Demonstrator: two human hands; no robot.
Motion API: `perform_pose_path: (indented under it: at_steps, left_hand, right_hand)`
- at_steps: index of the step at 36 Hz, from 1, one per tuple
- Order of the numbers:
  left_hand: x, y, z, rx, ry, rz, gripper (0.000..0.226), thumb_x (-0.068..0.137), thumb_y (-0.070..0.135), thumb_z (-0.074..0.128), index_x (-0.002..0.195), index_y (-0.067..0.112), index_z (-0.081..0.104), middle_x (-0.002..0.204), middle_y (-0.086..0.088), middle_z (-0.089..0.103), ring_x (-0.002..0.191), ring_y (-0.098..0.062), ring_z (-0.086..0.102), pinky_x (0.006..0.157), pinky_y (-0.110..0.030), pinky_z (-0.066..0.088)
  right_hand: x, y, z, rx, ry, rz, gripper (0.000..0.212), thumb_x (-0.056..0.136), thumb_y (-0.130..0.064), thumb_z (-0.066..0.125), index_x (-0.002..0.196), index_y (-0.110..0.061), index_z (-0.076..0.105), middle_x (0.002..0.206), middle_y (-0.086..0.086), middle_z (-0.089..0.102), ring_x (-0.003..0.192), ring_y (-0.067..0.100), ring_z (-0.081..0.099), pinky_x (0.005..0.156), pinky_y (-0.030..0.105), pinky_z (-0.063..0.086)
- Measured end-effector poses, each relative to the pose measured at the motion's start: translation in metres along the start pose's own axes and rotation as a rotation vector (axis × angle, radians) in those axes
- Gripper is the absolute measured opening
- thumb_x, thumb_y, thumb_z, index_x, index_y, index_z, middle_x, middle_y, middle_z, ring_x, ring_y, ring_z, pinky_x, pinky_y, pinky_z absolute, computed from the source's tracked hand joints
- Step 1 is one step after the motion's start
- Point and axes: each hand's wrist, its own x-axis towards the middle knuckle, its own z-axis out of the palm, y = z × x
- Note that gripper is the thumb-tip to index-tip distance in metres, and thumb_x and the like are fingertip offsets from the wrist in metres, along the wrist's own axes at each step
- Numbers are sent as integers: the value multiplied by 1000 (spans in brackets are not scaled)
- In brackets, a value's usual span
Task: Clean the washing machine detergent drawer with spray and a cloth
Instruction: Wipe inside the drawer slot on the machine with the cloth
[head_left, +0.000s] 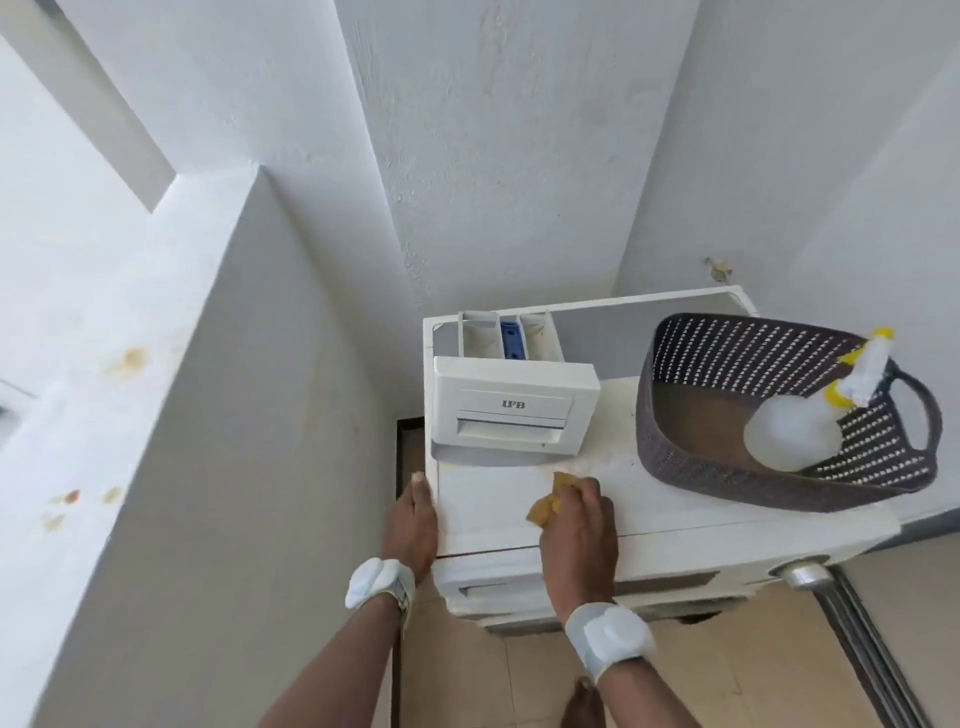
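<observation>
Detergent drawer (511, 410) is out of its slot and lies on top of the washing machine (675, 512), toward the far left corner, its white front panel facing the person and its compartments, one with a blue insert, behind. The vacant slot shows in the machine's front below. Spray bottle (797, 431), white with yellow fittings, lies tilted inside a dark woven basket (691, 457) on the right side of the machine top, well apart from the drawer; no hand touches it.

Right hand (579, 525) holds a crumpled yellow cloth (550, 501), fingers curled round it, on the machine top just in front of the drawer, not touching it. Left hand (413, 519) rests on the left edge of the machine top, fingers straight, holding nothing.

Assessment: removal of the drawer is done. Whether it has been sprayed or wiped cannot be told; the compartments are too small and pale to judge residue or wetness. The cloth sits on the machine top, not on the drawer. Refitting the drawer remains outstanding.
</observation>
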Motion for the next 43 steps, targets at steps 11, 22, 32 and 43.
perform_pose_path:
  at_steps: [11,22,32,43]
  left_hand:
    - [-5,-39,-74,-115,123,-109,42,104,26,42,83,13,76,83,-14,75,76,-33,69,67,-45,56]
    - [42,44,-95,-82,168,178,57,110,34,47,67,3,67,50,-15,61,45,-30,57,52,-34,49]
    - [59,111,-87,113,197,458,56,100,56,38,71,15,63,65,1,67,65,-23,63,64,-38,49]
    - [67,140,-69,-25,7,473,42,92,68,47,88,30,65,81,1,72,84,-29,70,78,-56,59]
  right_hand:
    - [-48,-125,44,267,-542,-237,18,86,-7,66,96,-20,74,97,-3,58,89,23,63,77,33,55]
    - [30,-148,-53,621,-476,-116,34,86,-17,78,117,-31,73,112,-19,66,96,-1,60,86,7,43]
    - [91,-93,-180,605,265,-110,32,81,-4,77,110,-18,75,106,-9,69,98,1,63,86,13,49]
    - [141,-3,-212,306,315,222,27,84,-3,65,105,-19,73,118,4,63,109,25,62,86,24,39]
